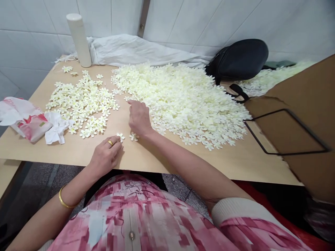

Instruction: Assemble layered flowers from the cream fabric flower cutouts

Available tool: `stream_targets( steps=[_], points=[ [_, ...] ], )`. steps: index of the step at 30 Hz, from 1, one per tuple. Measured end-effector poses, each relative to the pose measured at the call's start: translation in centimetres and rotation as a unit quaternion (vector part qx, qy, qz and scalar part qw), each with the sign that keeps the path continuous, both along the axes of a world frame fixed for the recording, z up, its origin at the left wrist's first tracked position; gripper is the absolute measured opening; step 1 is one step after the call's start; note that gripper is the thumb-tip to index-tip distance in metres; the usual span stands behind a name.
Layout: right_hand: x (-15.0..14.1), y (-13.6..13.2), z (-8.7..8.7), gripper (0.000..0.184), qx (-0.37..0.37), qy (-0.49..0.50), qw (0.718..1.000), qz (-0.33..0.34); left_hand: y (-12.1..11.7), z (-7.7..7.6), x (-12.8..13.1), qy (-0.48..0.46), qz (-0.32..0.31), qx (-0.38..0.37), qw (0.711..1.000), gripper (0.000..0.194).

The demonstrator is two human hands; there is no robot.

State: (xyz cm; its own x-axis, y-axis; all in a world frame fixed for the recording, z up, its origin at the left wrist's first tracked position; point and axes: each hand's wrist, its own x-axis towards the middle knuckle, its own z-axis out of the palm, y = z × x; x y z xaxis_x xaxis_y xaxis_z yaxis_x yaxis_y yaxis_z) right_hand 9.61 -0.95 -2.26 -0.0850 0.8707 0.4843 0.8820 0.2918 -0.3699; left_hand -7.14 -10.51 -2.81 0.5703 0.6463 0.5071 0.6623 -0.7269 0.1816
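My left hand (106,155), with a ring on one finger, rests near the table's front edge. Its fingers are closed at a small cream-white flower (120,137), which pokes out at the fingertips. My right hand (140,118) lies at the left edge of a large heap of the same flowers (178,101). Its fingers are curled, and the index fingertip reaches a flower (127,98) at the heap's edge; what lies under the fingers is hidden. Below its wrist sits a single loose flower (134,136). A smaller spread of flowers with yellow centres (83,101) covers the table's left part.
Crumpled red and white wrapping (32,122) lies at the left edge. A white cylinder (80,40) stands at the back beside white cloth (131,48). Behind the heap is a black bag (240,59). A cardboard box (300,104) and a black wire frame (303,153) are at the right.
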Motion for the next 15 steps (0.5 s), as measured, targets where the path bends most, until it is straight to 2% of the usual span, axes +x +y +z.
stream_targets(
  steps=[3, 6, 10, 15],
  points=[
    [-0.8, -0.5, -0.6, 0.037, 0.005, -0.126, 0.992, 0.024, -0.1, 0.2, -0.2, -0.034, 0.006, -0.003, 0.999, 0.019],
    [-1.0, -0.9, -1.2, 0.038, 0.038, -0.190, 0.980, 0.052, 0.0, 0.4, -0.4, -0.066, 0.011, -0.015, 0.998, 0.017],
    [-1.1, -1.3, -1.6, 0.037, 0.088, -0.210, 0.971, 0.065, 0.2, 0.5, -0.7, -0.093, 0.019, -0.027, 0.995, 0.015],
    [-1.1, -1.1, -1.5, 0.032, 0.051, -0.186, 0.981, 0.021, 0.3, 0.4, -0.6, -0.081, -0.006, -0.034, 0.996, 0.022]
  ],
)
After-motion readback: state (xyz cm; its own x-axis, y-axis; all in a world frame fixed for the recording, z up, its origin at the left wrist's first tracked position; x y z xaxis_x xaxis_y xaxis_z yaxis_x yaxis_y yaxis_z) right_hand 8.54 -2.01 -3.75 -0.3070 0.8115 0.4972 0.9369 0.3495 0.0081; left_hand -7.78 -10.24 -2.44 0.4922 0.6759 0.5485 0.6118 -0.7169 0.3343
